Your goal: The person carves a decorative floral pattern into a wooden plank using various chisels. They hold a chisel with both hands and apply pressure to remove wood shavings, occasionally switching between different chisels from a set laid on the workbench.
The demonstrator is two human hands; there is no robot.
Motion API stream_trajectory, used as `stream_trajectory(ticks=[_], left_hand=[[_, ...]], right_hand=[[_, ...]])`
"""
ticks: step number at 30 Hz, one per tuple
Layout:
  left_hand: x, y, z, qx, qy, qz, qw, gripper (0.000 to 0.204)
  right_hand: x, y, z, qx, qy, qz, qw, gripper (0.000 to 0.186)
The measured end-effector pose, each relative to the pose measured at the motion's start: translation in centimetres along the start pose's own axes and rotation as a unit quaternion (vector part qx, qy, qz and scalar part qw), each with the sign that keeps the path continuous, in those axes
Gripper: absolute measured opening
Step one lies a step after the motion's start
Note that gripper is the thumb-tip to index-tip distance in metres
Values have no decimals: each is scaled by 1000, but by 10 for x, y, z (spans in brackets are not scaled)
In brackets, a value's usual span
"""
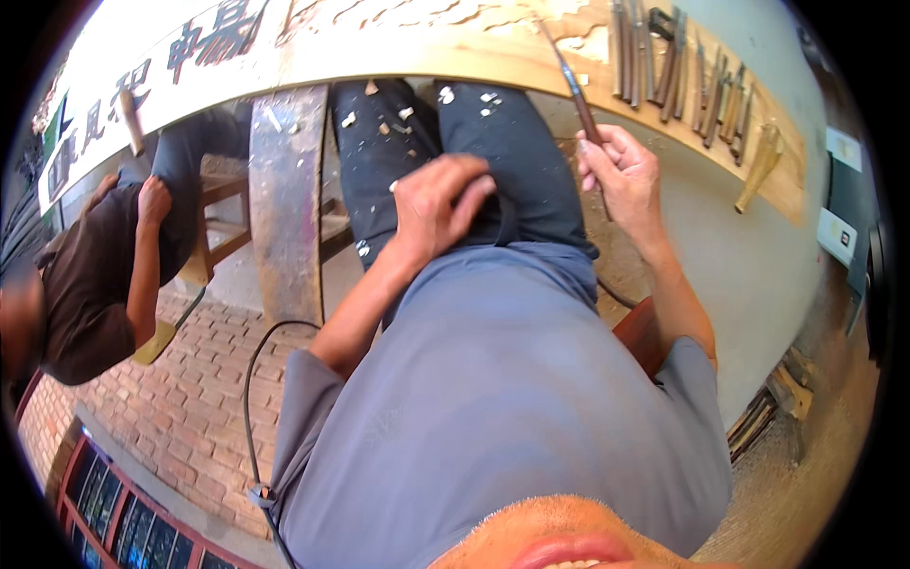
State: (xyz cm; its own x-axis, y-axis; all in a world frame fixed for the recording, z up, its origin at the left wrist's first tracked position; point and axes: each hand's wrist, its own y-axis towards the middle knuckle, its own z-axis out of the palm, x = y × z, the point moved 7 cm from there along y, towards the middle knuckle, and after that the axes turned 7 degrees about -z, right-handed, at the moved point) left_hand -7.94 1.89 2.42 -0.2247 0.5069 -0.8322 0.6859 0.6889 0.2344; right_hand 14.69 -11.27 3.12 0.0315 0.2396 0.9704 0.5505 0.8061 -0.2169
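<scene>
My right hand [624,175] is closed around the brown handle of a slim carving chisel [580,102]. The chisel slants up and left, its narrow blade over the front edge of a pale wooden board [512,71]. A blue band shows where the handle meets the blade. Above my lap hangs my left hand [439,201], loosely curled, thumb apart from the fingers. Nothing shows in it, and its fingertips are slightly blurred. Dark trousers [507,133] under it carry several pale wood chips. Carved relief [455,13] and loose shavings cover part of the board.
Several carving tools [678,76] lie in a row at the board's right, beside a wooden mallet [760,169]. At left, a co-worker in a dark shirt [90,275] sits by dark painted characters [204,43]. A worn plank [289,199] stands below the board; a black cable [249,398] hangs nearby.
</scene>
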Motion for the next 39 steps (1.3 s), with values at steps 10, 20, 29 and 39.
stream_trajectory(ticks=[10, 20, 29, 39], left_hand=[[20, -13, 69, 176, 88, 23, 980, 46], [28, -10, 68, 162, 87, -11, 983, 45], [27, -7, 61, 135, 42, 14, 990, 44], [33, 13, 45, 119, 32, 38, 992, 44]], right_hand=[[71, 25, -111, -158, -469, -152, 856, 28], [90, 93, -180, -98, -674, -76, 729, 24], [84, 125, -194, -17, -688, -11, 725, 26], [50, 99, -100, -125, -101, -46, 986, 27]])
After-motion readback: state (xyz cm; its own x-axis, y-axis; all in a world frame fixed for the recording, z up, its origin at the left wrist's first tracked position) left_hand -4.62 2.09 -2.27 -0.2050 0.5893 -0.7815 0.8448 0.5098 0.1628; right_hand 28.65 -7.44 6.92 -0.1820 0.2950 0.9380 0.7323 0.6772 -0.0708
